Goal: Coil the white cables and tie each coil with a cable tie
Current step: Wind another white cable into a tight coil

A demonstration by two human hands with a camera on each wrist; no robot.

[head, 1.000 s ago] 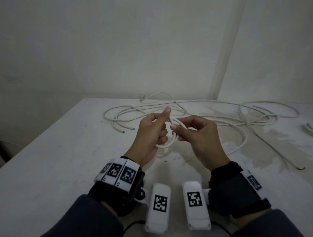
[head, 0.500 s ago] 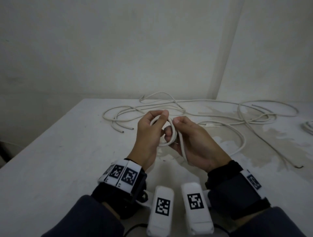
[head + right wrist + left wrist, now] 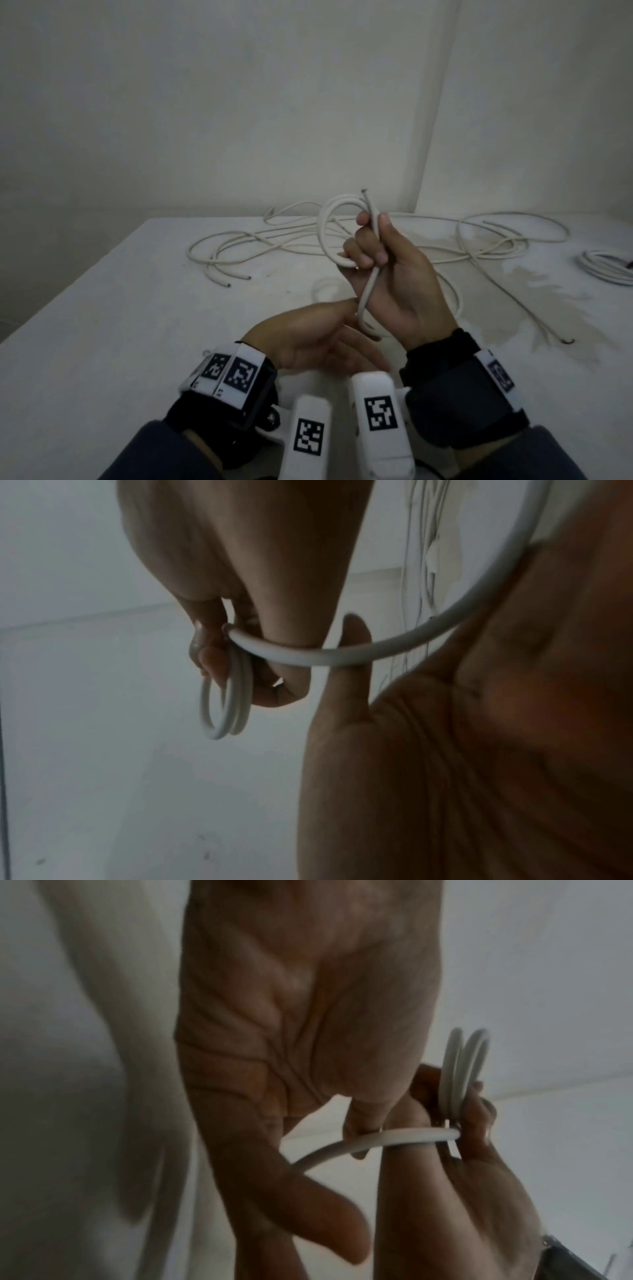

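Right hand [image 3: 387, 274], centre of the head view, raised off the counter [image 3: 102, 325]: fingers curled tight round a small coil [image 3: 330, 233] of white cable, loops bunched in the fist so they cannot spring apart, cut end standing up past the thumb. Two to three turns counted in the wrist views. Left hand [image 3: 308, 339], lower centre, palm turned toward the right wrist: fingers relaxed and mostly straight, gripping nothing, index finger touching the free run of cable [image 3: 368, 298] that drops from the fist; probably placed there to guide the next turn up into the coil. Free run, right-wrist view: sweeps in a wide arc across the left index finger and off the upper right of the frame. Coil kept in the air, likely to let the slack trail freely while winding. Behind the hands, upper centre to right of the head view: loose white cables [image 3: 376, 236] sprawled in long overlapping loops on the counter, not yet coiled. Far right edge: a second bundle [image 3: 606, 270], apparently already wound; tie not discernible. No cable tie visible anywhere. Stage judged: early winding of one cable, tying not yet possible.
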